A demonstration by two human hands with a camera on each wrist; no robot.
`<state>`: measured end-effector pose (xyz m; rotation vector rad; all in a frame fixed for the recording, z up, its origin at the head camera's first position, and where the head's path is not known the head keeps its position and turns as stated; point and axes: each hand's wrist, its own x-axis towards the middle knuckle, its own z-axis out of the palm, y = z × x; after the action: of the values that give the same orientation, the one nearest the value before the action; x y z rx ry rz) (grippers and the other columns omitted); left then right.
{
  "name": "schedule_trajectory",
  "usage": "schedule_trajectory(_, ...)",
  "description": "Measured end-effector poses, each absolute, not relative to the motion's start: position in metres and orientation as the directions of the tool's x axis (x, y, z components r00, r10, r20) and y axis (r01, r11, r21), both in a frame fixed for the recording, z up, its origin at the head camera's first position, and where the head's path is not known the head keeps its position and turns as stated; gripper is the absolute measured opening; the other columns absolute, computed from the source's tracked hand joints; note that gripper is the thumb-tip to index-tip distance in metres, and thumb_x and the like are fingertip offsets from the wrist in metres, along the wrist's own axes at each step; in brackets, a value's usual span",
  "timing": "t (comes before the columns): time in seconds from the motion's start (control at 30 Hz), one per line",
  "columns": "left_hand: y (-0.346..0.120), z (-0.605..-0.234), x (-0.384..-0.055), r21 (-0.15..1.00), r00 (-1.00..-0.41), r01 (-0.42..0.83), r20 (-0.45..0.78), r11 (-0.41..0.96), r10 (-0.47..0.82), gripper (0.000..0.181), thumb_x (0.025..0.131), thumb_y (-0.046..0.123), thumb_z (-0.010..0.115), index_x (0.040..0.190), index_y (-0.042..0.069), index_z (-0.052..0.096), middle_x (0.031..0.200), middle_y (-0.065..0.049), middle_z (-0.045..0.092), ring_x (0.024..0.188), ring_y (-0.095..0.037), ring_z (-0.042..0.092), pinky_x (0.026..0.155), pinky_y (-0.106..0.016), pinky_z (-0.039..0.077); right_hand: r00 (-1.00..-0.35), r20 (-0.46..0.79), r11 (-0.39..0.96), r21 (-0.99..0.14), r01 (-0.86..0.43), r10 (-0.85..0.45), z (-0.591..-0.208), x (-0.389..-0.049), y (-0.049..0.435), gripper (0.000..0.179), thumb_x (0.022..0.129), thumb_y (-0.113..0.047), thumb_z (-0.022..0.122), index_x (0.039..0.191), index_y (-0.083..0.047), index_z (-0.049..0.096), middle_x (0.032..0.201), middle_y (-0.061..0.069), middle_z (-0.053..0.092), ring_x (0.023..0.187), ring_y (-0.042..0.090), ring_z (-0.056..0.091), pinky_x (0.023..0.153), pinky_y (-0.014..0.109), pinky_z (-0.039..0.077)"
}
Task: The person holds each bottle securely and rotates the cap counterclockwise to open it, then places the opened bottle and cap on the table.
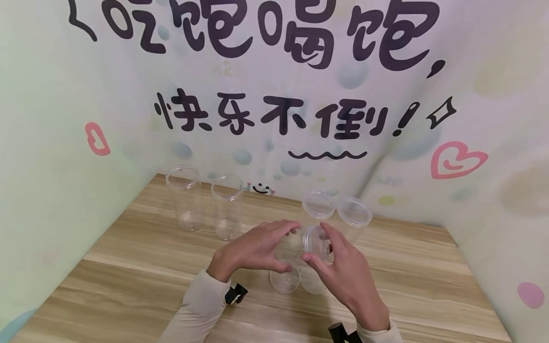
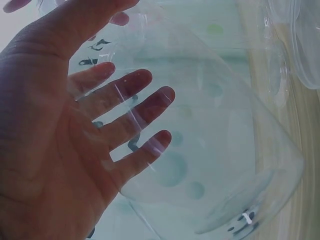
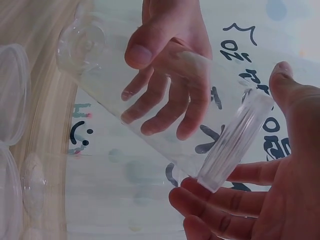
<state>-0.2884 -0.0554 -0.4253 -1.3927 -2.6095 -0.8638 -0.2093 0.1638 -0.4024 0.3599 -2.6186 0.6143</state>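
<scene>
Tilted on its side between the hands is a tall clear plastic jar (image 3: 115, 75), its rounded base pointing away from the right hand. My left hand (image 1: 261, 247) grips the jar body, thumb on one side and spread fingers (image 2: 150, 95) on the other. A ridged clear lid (image 3: 235, 140) sits at the jar's mouth. Around this lid my right hand (image 1: 345, 264) curls, its thumb on one edge and fingers (image 3: 225, 200) on the opposite one. In the head view, the hands partly hide the jar.
Two lidded clear jars, a left one (image 1: 319, 205) and a right one (image 1: 354, 212), stand behind the hands. Farther left are two lidless ones, an outer jar (image 1: 184, 200) and an inner jar (image 1: 227, 207). Round clear plastic (image 1: 285, 280) shows below the hands on the wooden table (image 1: 128, 281). Printed walls enclose it.
</scene>
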Motion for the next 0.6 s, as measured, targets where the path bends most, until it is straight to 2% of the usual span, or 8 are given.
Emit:
schedule_trajectory(0.37, -0.0558, -0.4261, -0.2884, 0.433, -0.595, 0.782, 0.299, 0.449, 0.747, 0.085, 0.076, 0.036, 0.082, 0.145, 0.01, 0.042, 0.129, 0.001, 0.06, 0.119, -0.014, 0.058, 0.102, -0.037, 0.047, -0.898, 0.415, 0.853, -0.406, -0.328, -0.147, -0.4034, -0.2095, 0.1622, 0.072, 0.086, -0.051, 0.072, 0.141, -0.011, 0.05, 0.114, 0.003, 0.068, 0.084, 0.013, 0.06, 0.067, 0.033, 0.05)
schedule_trajectory(0.6, -0.0559, -0.4267, -0.2886, 0.453, -0.599, 0.773, 0.291, 0.444, 0.746, 0.085, 0.077, 0.036, 0.082, 0.146, 0.01, 0.041, 0.129, 0.0, 0.06, 0.119, -0.015, 0.058, 0.103, -0.038, 0.046, -0.894, 0.421, 0.841, -0.419, -0.343, -0.155, -0.4034, -0.2108, 0.1637, 0.071, 0.086, -0.047, 0.074, 0.141, -0.011, 0.049, 0.114, 0.004, 0.066, 0.083, 0.012, 0.06, 0.067, 0.031, 0.05)
